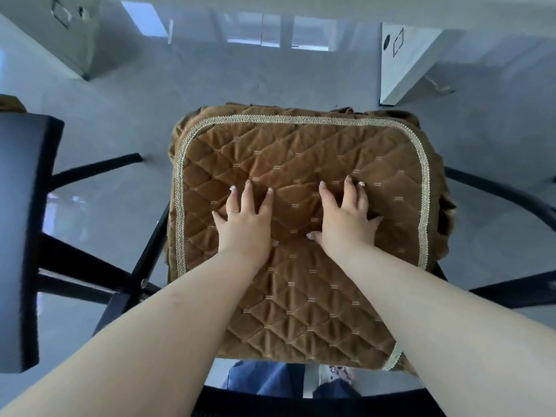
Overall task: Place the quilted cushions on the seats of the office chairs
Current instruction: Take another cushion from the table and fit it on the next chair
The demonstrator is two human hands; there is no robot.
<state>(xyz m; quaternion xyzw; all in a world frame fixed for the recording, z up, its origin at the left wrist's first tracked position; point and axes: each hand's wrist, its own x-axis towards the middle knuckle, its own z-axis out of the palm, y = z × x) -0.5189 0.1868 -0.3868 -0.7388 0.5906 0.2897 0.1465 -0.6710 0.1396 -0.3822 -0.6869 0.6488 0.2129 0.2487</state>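
A brown quilted cushion [301, 155] with a pale braided border lies flat on an office chair seat, covering it fully, so the seat itself is hidden. My left hand [245, 219] rests palm down on the cushion's middle, fingers spread. My right hand [346, 218] presses flat beside it, fingers spread too. Neither hand grips anything. Black chair legs [150, 245] stick out below the cushion at the left.
A second black chair seat [21, 236] stands at the left edge. Black chair parts [511, 290] show at the right. A glossy grey tiled floor [240, 73] lies all around. White furniture [400, 61] stands at the far right, and my jeans [264, 380] show below.
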